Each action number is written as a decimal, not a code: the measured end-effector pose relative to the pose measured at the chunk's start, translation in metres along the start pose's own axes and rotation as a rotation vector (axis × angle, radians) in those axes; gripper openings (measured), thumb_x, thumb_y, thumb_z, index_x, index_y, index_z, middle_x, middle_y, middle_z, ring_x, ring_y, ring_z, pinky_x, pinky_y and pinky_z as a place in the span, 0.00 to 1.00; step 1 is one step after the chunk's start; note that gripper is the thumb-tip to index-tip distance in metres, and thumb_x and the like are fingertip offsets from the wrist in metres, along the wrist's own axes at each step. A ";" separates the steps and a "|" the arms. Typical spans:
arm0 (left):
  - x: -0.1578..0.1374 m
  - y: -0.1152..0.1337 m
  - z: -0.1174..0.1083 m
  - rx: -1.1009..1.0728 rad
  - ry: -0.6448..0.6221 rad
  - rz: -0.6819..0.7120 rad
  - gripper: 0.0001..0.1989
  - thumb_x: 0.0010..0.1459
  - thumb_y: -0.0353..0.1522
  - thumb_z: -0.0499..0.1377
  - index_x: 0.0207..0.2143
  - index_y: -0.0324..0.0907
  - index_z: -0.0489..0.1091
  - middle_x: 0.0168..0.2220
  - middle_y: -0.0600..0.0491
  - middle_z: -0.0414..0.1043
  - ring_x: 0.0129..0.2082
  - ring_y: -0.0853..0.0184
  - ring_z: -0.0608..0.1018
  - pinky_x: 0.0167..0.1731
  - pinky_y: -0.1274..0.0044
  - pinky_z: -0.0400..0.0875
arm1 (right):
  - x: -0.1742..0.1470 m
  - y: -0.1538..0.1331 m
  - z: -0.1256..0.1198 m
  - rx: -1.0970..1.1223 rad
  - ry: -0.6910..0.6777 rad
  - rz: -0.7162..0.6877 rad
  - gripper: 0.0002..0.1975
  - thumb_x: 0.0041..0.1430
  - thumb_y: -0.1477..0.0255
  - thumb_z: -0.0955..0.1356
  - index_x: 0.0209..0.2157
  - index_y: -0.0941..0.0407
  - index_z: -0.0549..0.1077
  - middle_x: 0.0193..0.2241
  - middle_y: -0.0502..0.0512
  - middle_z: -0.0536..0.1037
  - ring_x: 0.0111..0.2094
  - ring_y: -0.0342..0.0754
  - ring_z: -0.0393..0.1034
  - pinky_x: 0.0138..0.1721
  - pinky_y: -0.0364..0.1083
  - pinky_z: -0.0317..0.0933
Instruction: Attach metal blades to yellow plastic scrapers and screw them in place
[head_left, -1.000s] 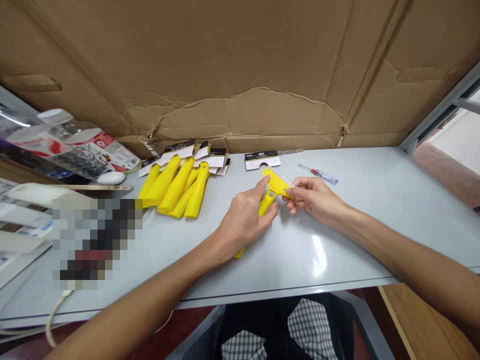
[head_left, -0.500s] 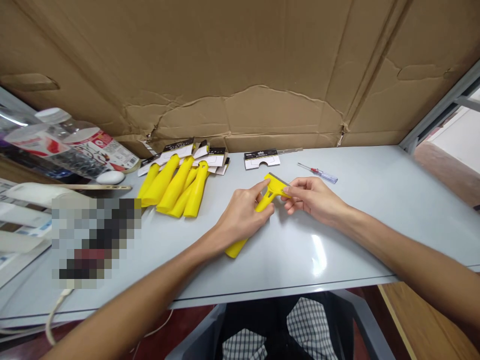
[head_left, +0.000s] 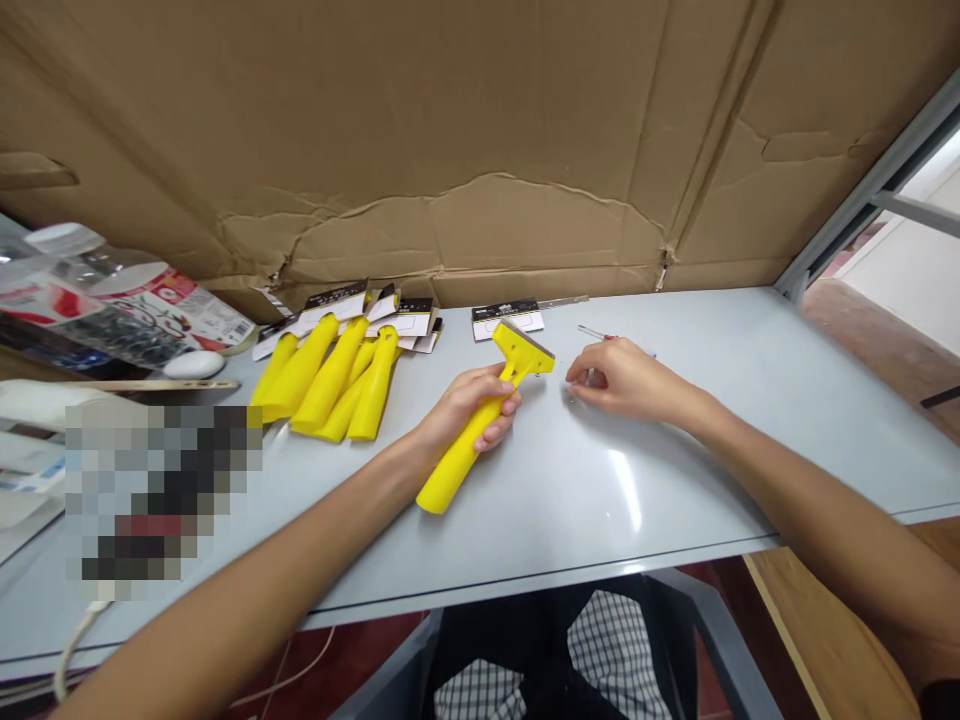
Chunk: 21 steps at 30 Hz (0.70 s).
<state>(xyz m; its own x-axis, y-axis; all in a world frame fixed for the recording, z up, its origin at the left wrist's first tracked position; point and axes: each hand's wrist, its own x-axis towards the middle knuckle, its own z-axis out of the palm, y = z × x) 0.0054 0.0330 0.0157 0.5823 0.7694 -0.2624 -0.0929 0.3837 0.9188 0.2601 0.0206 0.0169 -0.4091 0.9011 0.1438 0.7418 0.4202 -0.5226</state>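
My left hand [head_left: 480,400] is wrapped round the neck of a yellow scraper [head_left: 454,465]. The scraper is tilted, its wide head with a thin metal blade edge pointing up and away, its thick handle toward me. To the right, my right hand [head_left: 619,380] rests low at the tabletop with thumb and fingers pinched together. A tiny shiny bit shows at those fingertips, too small to name. Behind that hand lies a screwdriver [head_left: 595,332], partly covered by it. A black-and-white card sleeve [head_left: 508,320] lies beyond the scraper head, a thin metal strip [head_left: 564,301] beside it.
Several yellow scrapers [head_left: 330,385] with card sleeves are piled at the left back. Farther left are plastic bottles [head_left: 127,300], a white mouse [head_left: 193,364] and a blurred-out object [head_left: 169,490] with a cable. Cardboard [head_left: 480,130] walls the back of the grey table [head_left: 540,520].
My right hand has let go of the scraper head and moved down to the tabletop at the right. My left hand has turned the scraper and now grips it round the neck. The view has shifted slightly.
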 end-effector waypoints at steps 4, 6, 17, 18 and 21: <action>0.005 -0.006 -0.010 -0.043 -0.138 -0.006 0.15 0.55 0.39 0.66 0.25 0.42 0.65 0.13 0.60 0.61 0.07 0.76 0.59 0.07 0.85 0.55 | -0.002 0.004 0.004 -0.036 -0.112 -0.066 0.10 0.62 0.76 0.71 0.40 0.55 0.85 0.37 0.55 0.84 0.34 0.47 0.74 0.38 0.47 0.63; 0.007 -0.008 -0.015 -0.064 -0.179 -0.018 0.15 0.56 0.39 0.66 0.25 0.42 0.66 0.12 0.59 0.61 0.07 0.76 0.58 0.07 0.85 0.56 | -0.002 0.005 0.007 -0.043 -0.114 -0.069 0.09 0.61 0.77 0.70 0.37 0.54 0.85 0.36 0.55 0.83 0.34 0.47 0.74 0.38 0.47 0.62; 0.008 -0.014 -0.023 -0.179 -0.301 -0.048 0.15 0.60 0.38 0.64 0.24 0.41 0.68 0.13 0.58 0.62 0.07 0.76 0.57 0.06 0.86 0.58 | 0.000 0.005 0.001 0.107 0.138 -0.154 0.08 0.65 0.75 0.70 0.36 0.54 0.84 0.38 0.55 0.83 0.38 0.49 0.75 0.41 0.50 0.66; 0.008 -0.015 -0.023 -0.186 -0.312 -0.055 0.15 0.60 0.38 0.63 0.24 0.41 0.68 0.12 0.58 0.61 0.07 0.76 0.57 0.06 0.86 0.58 | 0.000 0.002 0.000 0.191 0.196 -0.170 0.07 0.66 0.72 0.71 0.38 0.53 0.84 0.40 0.56 0.82 0.40 0.50 0.75 0.40 0.49 0.67; 0.006 -0.018 -0.022 -0.225 -0.344 -0.058 0.15 0.62 0.37 0.62 0.24 0.40 0.68 0.12 0.58 0.60 0.07 0.76 0.56 0.07 0.86 0.59 | 0.001 -0.004 -0.002 0.444 0.269 -0.179 0.07 0.65 0.63 0.75 0.38 0.51 0.85 0.46 0.58 0.80 0.47 0.52 0.75 0.41 0.50 0.69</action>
<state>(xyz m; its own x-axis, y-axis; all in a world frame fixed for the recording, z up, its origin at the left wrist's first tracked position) -0.0069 0.0422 -0.0089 0.8244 0.5422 -0.1624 -0.2041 0.5524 0.8082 0.2574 0.0195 0.0205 -0.3150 0.8396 0.4426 0.3535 0.5366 -0.7663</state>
